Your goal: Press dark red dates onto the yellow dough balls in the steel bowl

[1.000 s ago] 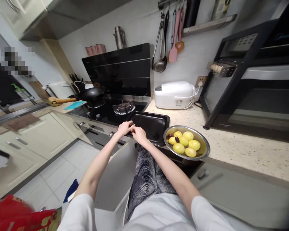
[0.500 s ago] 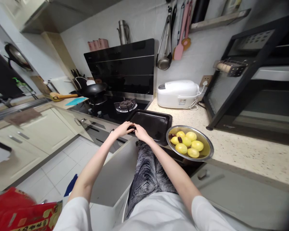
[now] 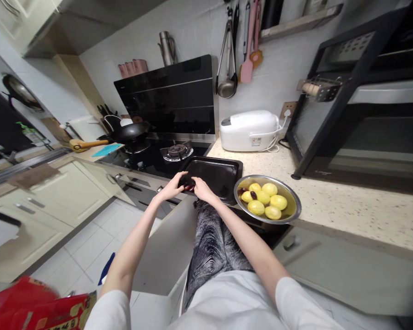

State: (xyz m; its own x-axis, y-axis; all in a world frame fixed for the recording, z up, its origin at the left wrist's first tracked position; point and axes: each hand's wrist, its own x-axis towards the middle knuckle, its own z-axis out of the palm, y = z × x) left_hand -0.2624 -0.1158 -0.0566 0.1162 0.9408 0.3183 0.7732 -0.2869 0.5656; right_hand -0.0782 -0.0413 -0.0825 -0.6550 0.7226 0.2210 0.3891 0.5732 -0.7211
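At the near left corner of a black baking tray (image 3: pixel 216 176), my left hand (image 3: pixel 172 187) and my right hand (image 3: pixel 202 189) face each other. Both have thumb and forefinger spread apart. Small glossy dark red oblong pieces (image 3: pixel 189 188) lie in the tray between the hands, at or against the thumb tips; their exact kind is too small to make out. Right of the tray stands a steel bowl (image 3: pixel 298 206) holding several peeled yellow potato-like pieces (image 3: pixel 256 208) and a few of the same dark red pieces (image 3: pixel 253 195).
Behind the tray is a gas hob with a burner (image 3: pixel 176 151) and a black wok (image 3: pixel 131 133). A white rice cooker (image 3: pixel 249 131) stands against the wall, with a large dark oven (image 3: pixel 371 151) to the right. Below, a cabinet door (image 3: pixel 168 252) hangs open beside my legs.
My fingers have spread from a closed grip, and the dark red pieces now show between the hands. The view has shifted slightly.
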